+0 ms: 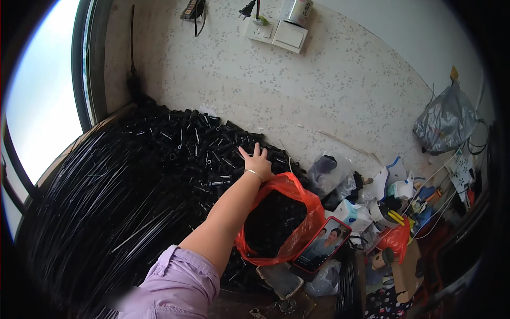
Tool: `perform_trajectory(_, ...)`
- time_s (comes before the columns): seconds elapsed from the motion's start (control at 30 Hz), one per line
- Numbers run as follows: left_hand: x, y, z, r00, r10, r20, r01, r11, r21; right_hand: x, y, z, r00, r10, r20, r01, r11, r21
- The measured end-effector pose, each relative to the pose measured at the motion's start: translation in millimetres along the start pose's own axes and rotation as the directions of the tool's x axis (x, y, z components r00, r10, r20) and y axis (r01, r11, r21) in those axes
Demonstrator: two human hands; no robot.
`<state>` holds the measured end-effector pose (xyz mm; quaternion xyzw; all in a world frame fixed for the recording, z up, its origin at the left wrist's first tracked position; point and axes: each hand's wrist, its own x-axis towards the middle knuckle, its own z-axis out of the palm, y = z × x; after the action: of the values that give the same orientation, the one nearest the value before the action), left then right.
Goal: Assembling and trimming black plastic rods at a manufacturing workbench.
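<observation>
My left hand (257,164) reaches out over a heap of small black tube-shaped parts (194,141), its fingers spread and pointing away from me. Nothing shows in its grip; the parts under the palm are hidden. Just below the wrist, which wears a thin bracelet, stands a red plastic bag (313,212) with its mouth wide, holding many black pieces. The forearm passes along the bag's left side. My right hand is out of the picture.
Long thin black rods (101,196) lie in a mass on the left, beside a window (42,90). A phone (324,244) playing a video leans right of the bag. Clutter, including a white box (355,214) and a clear bag (332,173), crowds the right. A wall socket (261,31) is behind.
</observation>
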<state>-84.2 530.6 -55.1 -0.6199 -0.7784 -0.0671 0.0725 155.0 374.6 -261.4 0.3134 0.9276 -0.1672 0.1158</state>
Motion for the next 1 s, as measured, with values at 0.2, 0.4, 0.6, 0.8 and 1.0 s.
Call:
perform_trajectory(0.2,6,-39,2,0.900,-0.433,0.051,0.424,0.896,0.130,-107,-130,27,0.924,0.351,-0.155,-0.044,0.500,0.865)
perform_trajectory(0.4,-30,-135,1,0.823,-0.390,0.412,0.515,0.819,-0.253,-174,-203,5,0.811,0.585,-0.013,0.237,-0.310,0.921)
perform_trajectory(0.6,-118,-120,-30,0.986,-0.010,0.169,0.089,0.879,-0.469,-196,-238,-9,0.787,0.510,-0.346,0.490,-0.177,0.854)
perform_trajectory(0.8,-204,-112,-110,0.971,-0.175,-0.162,-0.096,0.332,-0.938,-213,-256,-7,0.857,0.467,-0.218,0.401,-0.340,0.850)
perform_trajectory(1.0,-302,-100,-100,0.923,-0.270,-0.275,-0.125,0.466,-0.876,-201,-266,14,0.891,0.369,-0.263,0.359,-0.220,0.907)
